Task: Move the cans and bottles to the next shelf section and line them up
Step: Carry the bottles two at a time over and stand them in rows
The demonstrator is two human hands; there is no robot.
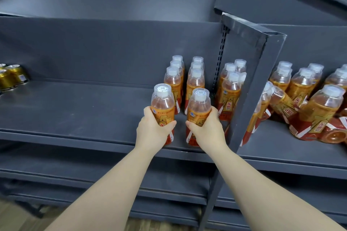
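Both hands are on bottles at the front of the shelf (75, 110). The left hand (152, 131) grips the left bottle (162, 107) low on its orange label, fingers (147, 111) curled round the bottle's left side and thumb lying across the front. The right hand (208, 129) mirrors it on the right bottle (199, 110), with its fingers wrapped round the bottle's right side and its thumb on the label. The two bottles are upright, side by side, with a narrow gap between them. I cannot tell whether their bases touch the shelf.

Just beyond the fingers, two tidy rows of bottles (173, 82) run back to the rear panel, one row behind each held bottle. To the right of the right hand's fingers, a small cluster of bottles (231, 95) stands next to the dark upright post (249, 99). Past that post lies a loose crowd of bottles (309, 107), some upright, some leaning, a few tipped on their sides. Well off to the left of the left hand's fingers, gold cans (13, 77) sit at the edge of the view.
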